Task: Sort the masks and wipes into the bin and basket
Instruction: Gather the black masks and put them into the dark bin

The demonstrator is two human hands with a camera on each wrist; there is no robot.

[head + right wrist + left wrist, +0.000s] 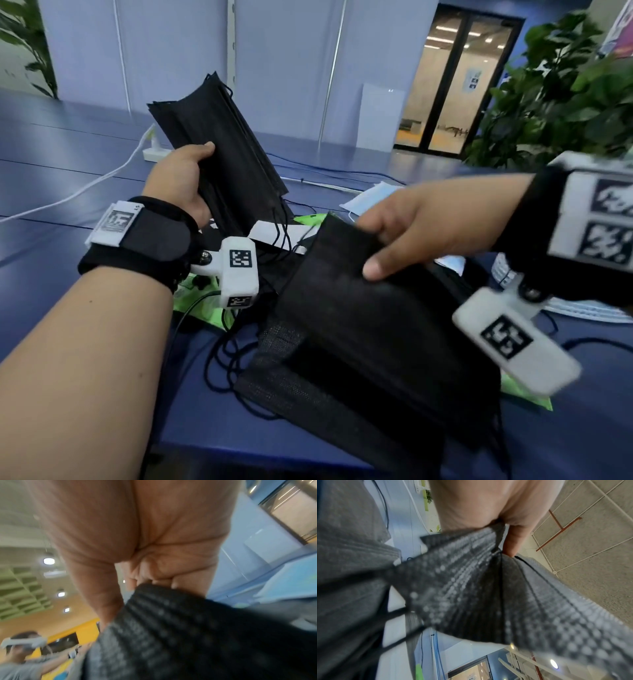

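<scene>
My left hand (191, 178) grips a stack of black masks (222, 147) and holds it raised above the blue table (68, 164); the left wrist view shows its pleated fabric (471, 588) under my palm. My right hand (404, 236) pinches the top edge of another bunch of black masks (359, 325), thumb in front and fingers behind, seen close in the right wrist view as dark cloth (188, 635). More black masks (308, 387) with tangled ear loops lie beneath on the table. Green wipe packets (202, 301) peek out under them. No bin or basket is in view.
Light blue masks (370, 198) lie behind my right hand, and another stack (589, 311) sits at the right. A white power strip (154, 150) and cables run across the far table. Leafy plants (565, 102) stand at the right, beside a glass door (455, 92).
</scene>
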